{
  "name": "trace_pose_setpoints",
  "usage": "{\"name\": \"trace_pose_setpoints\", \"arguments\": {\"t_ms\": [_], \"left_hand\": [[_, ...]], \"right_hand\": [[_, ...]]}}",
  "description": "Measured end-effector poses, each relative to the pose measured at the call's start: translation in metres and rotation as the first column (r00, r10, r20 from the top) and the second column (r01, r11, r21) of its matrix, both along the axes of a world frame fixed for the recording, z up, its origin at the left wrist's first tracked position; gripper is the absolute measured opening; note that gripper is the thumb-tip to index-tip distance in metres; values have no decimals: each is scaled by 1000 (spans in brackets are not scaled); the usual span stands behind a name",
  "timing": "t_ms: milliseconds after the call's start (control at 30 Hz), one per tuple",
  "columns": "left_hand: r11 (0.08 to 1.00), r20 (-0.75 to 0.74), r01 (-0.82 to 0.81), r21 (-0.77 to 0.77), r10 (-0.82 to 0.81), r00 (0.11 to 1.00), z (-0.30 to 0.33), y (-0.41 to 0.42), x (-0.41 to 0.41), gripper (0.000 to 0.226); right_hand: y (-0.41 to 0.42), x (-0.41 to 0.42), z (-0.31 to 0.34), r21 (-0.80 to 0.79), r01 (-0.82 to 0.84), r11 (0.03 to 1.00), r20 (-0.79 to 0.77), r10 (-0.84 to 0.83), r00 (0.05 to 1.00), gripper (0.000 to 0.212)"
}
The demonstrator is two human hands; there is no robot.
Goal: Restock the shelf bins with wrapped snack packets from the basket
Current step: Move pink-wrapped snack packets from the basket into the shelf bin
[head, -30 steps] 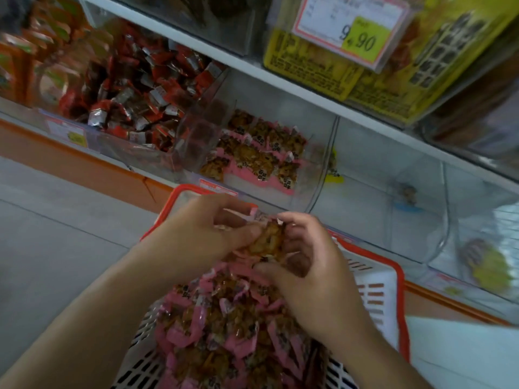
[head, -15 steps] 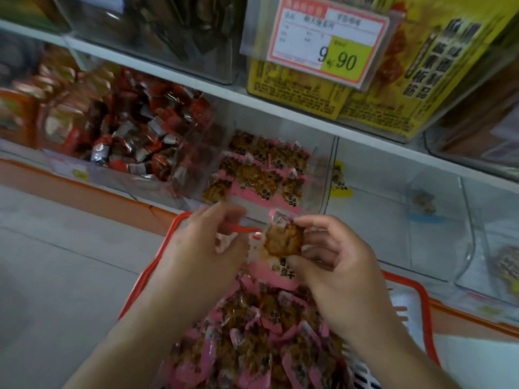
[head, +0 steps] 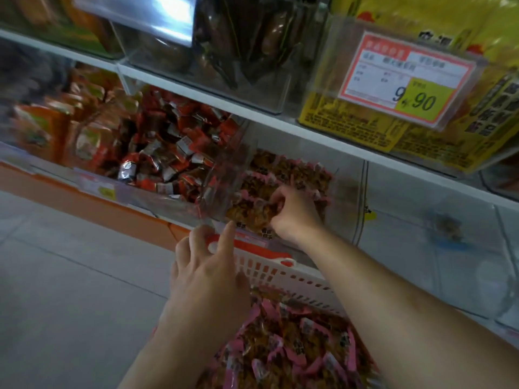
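Right hand is inside the bin, fingers curled round a pink packet, so this is the drop-off step. Left hand hovers loose and empty by the basket rim. Next move, I'd guess: let go, then grab more packets just below.

left hand: hovering low, fingers loosely spread, holding nothing
right hand: arm stretched forward, fingers curled (pinching something, looks like)
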State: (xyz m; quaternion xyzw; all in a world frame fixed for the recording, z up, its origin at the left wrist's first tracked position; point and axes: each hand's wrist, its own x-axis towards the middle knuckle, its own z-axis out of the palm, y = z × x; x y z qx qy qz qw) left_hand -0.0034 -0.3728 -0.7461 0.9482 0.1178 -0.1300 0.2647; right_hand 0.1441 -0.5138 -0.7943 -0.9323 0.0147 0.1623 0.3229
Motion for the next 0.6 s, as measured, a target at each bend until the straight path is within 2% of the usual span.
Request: {"name": "trace_pose_setpoints", "arguments": {"t_ms": [300, 500, 600], "left_hand": [[1000, 15, 13, 23, -13, 1000, -2, 2, 0, 85], [1000, 9, 16, 2, -16, 1000, -1, 6, 1, 83], [999, 25, 0, -42, 1, 1000, 4, 11, 4, 79]], "right_hand": [[8, 2, -7, -348, -150, 925, 69, 184, 980, 34], [2, 0, 2, -356, -169, 919, 41, 196, 980, 36], [-7, -15, 17, -294, -132, 947, 123, 174, 977, 36]]}}
